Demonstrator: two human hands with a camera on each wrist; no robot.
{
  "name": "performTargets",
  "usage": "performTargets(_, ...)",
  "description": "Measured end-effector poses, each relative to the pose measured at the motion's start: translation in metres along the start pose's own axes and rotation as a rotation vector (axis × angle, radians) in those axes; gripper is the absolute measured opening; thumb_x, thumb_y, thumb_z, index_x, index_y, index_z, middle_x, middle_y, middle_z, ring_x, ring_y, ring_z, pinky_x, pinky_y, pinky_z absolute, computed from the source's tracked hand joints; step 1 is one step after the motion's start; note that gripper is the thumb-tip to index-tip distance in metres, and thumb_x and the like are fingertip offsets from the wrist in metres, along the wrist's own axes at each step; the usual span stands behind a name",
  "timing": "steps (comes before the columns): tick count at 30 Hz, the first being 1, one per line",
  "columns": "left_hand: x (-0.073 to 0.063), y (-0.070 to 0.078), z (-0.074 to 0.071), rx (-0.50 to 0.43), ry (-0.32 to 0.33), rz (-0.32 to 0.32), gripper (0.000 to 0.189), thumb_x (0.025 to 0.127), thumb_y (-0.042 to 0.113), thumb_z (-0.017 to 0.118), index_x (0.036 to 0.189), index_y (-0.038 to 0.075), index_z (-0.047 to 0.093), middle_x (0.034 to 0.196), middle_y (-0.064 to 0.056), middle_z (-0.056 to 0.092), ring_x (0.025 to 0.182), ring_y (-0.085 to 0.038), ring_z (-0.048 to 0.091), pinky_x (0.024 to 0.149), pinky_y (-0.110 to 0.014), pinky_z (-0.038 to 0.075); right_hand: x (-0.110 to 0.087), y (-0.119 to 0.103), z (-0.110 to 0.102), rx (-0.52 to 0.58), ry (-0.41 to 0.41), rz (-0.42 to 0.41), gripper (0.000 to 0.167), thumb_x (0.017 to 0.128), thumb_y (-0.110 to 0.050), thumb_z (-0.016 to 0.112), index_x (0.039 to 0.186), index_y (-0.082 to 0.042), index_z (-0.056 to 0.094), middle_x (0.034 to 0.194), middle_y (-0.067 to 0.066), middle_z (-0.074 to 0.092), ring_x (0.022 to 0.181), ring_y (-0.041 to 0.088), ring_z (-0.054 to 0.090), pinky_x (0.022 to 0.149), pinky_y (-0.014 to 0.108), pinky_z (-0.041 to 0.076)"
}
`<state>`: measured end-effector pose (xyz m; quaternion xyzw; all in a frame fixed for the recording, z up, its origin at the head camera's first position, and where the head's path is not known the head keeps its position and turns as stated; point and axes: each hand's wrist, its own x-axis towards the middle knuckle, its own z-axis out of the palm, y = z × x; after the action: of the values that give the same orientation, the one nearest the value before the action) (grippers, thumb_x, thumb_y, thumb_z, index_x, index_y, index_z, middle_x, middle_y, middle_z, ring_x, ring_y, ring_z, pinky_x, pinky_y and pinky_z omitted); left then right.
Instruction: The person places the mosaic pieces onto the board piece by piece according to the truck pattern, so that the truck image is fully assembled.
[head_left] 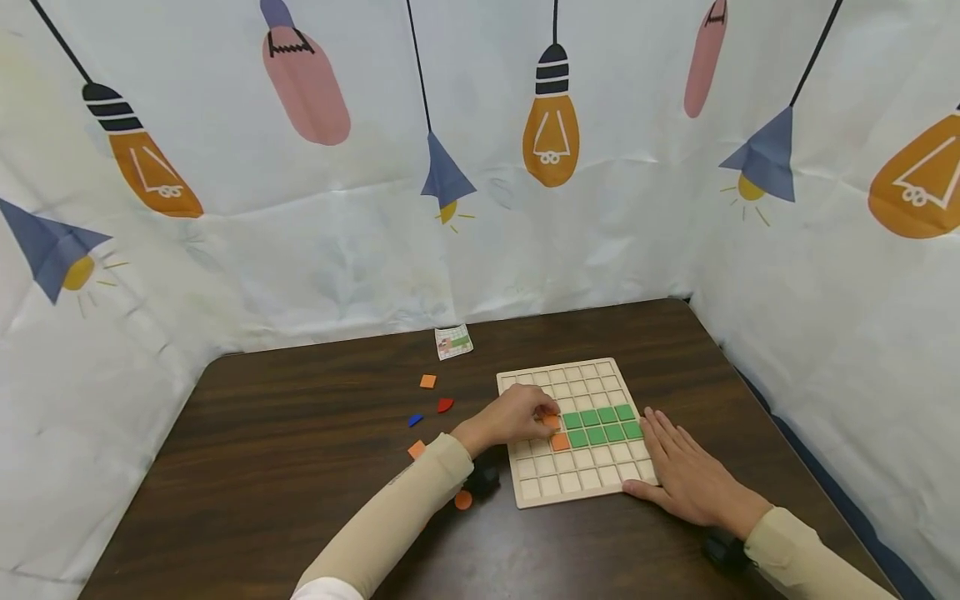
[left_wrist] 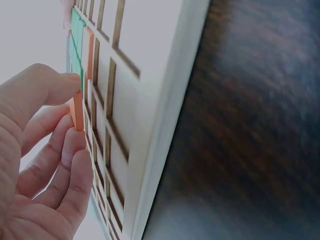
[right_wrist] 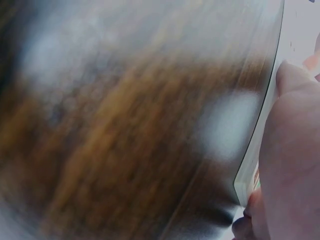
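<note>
A pale wooden grid board (head_left: 570, 483) lies on the table at the right. Two rows of green square tiles (head_left: 596, 436) fill cells toward its right side, with an orange tile (head_left: 559, 442) at the left end of the nearer row. Over the board, my left hand (head_left: 517, 414) pinches an orange square tile (left_wrist: 76, 112) between thumb and fingers, tilted on edge in the left wrist view, at the left end of the farther green row. My right hand (head_left: 686, 475) rests with extended fingers along the board's right edge, thumb at the near right corner.
Left of the board lie an orange square (head_left: 427, 381), a red quarter-round piece (head_left: 446, 405), a small blue piece (head_left: 416, 421), another orange piece (head_left: 416, 449) and an orange disc (head_left: 463, 500). A printed card (head_left: 453, 342) sits near the back edge, before a patterned curtain (head_left: 337, 250).
</note>
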<state>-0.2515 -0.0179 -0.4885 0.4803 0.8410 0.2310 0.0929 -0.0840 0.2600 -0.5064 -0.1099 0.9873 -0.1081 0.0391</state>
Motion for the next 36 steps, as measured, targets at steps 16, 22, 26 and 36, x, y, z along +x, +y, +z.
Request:
performTargets(16, 0.0016, 0.0004, 0.0002, 0.009, -0.018, 0.012, 0.026, 0.094, 0.022, 0.076, 0.117, 0.011, 0.079, 0.113, -0.004, 0.078, 0.1, -0.014, 0.071, 0.088, -0.021, 0.056, 0.0025, -0.0021, -0.0026, -0.021, -0.002, -0.007, 0.105, 0.096, -0.073, 0.051, 0.162, 0.005, 0.025, 0.17, 0.028, 0.021, 0.157, 0.048, 0.025, 0.122, 0.065, 0.031)
performTargets(22, 0.0023, 0.0, 0.0003, 0.005, -0.017, 0.014, 0.026, 0.094, 0.022, 0.076, 0.117, 0.011, 0.079, 0.113, -0.004, 0.078, 0.101, -0.014, 0.071, 0.089, -0.021, 0.056, 0.0026, -0.0013, -0.0029, -0.027, 0.0, -0.009, 0.105, 0.096, -0.073, 0.051, 0.161, 0.006, 0.025, 0.17, 0.028, 0.022, 0.157, 0.048, 0.025, 0.122, 0.065, 0.031)
performTargets(26, 0.0021, -0.0004, 0.0009, -0.004, -0.02, 0.011, 0.026, 0.093, 0.021, 0.076, 0.117, 0.01, 0.079, 0.113, -0.004, 0.078, 0.101, -0.015, 0.071, 0.089, -0.022, 0.056, 0.0024, -0.001, -0.0024, -0.022, -0.002, -0.007, 0.105, 0.096, -0.073, 0.051, 0.161, 0.006, 0.025, 0.17, 0.029, 0.021, 0.156, 0.048, 0.025, 0.122, 0.066, 0.031)
performTargets(36, -0.0005, 0.0001, -0.001, -0.01, -0.034, -0.007, 0.03, 0.095, 0.023, 0.075, 0.122, 0.01, 0.077, 0.117, -0.004, 0.077, 0.103, -0.015, 0.071, 0.09, -0.023, 0.057, 0.0009, -0.0002, -0.0006, -0.011, -0.004, 0.001, 0.105, 0.096, -0.072, 0.051, 0.161, 0.006, 0.025, 0.17, 0.029, 0.021, 0.156, 0.049, 0.025, 0.122, 0.066, 0.031)
